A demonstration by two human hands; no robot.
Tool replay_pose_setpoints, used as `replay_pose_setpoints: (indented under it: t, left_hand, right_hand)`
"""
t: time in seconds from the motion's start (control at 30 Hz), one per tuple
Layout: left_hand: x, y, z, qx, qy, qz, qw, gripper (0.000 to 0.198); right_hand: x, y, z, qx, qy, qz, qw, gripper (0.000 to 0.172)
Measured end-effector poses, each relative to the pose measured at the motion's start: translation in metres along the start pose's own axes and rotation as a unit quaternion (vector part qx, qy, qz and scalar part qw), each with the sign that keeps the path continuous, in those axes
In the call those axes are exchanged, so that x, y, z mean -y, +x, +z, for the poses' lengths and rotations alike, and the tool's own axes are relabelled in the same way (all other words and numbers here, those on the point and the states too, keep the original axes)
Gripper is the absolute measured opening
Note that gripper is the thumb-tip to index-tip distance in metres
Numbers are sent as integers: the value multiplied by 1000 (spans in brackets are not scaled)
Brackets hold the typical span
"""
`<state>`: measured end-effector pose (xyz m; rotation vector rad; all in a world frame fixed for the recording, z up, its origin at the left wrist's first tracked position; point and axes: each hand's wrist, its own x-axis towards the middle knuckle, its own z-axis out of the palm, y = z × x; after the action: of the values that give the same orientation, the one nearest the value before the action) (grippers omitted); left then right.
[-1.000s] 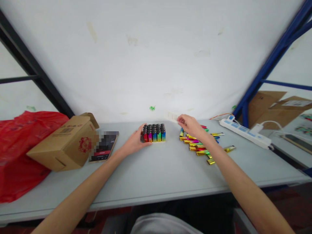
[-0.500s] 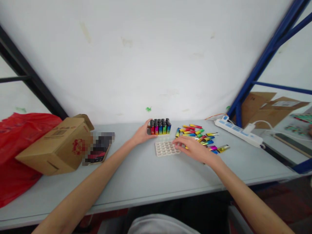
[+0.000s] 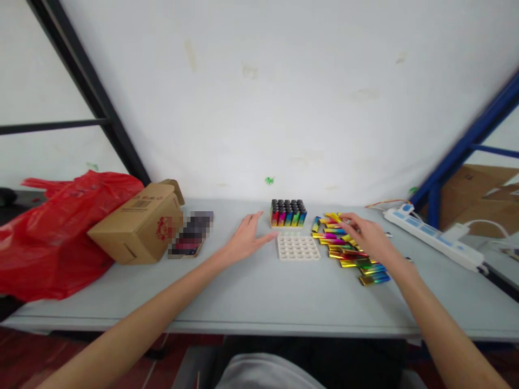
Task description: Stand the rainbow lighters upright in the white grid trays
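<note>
My left hand (image 3: 245, 240) is open on the left, its thumb and fingers spread, with nothing in it. Just right of it, a block of upright lighters (image 3: 288, 213) with black tops and multicoloured bodies stands in rows. In front of them lies a white tray (image 3: 299, 248) with rows of vacant round sockets. My right hand (image 3: 360, 232) is over a loose pile of shiny coloured lighter sleeves (image 3: 348, 263), right of the tray. Its fingertips are closed at the end of a yellow lighter sleeve (image 3: 333, 217); the hand covers part of the pile.
A cardboard box (image 3: 138, 227) and a red plastic bag (image 3: 73, 232) are on the left of the table (image 3: 243, 297), beside a pixelated phone (image 3: 192, 235). A white power strip (image 3: 433, 237) lies on the right, near a blue frame post (image 3: 466, 146).
My left hand has let go of the lighter block and drawn back leftward, opening. My right hand has moved from the tray to the sleeve pile. The camera view has turned slightly left.
</note>
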<state>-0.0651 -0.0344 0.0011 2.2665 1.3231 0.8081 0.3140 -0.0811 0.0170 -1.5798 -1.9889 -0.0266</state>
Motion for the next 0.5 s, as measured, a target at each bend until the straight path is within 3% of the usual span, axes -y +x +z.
replay_pose_setpoints:
  t: [0.13, 0.2, 0.27, 0.37, 0.43, 0.5]
  left_hand:
    - [-10, -23, -5, 74, 19, 46, 996, 89]
    - [-10, -24, 0, 94, 17, 63, 993, 88]
    - [-9, -19, 6, 102, 3, 73, 992, 74]
    - [-10, -10, 14, 109, -9, 104, 989, 52]
    - [-13, -5, 18, 107, 7, 111, 988, 57]
    - [-14, 0, 21, 93, 25, 103, 990, 75]
  right_hand:
    - [29, 16, 2, -42, 180, 51, 981, 46]
    - [45, 27, 9, -52, 297, 82, 950, 48]
    - [61, 37, 18, -48, 389, 104, 914, 46]
    - [84, 47, 30, -20, 495, 119, 861, 45]
    - [97, 51, 37, 22, 558, 119, 821, 44]
    - [108, 51, 43, 71, 601, 111, 789, 43]
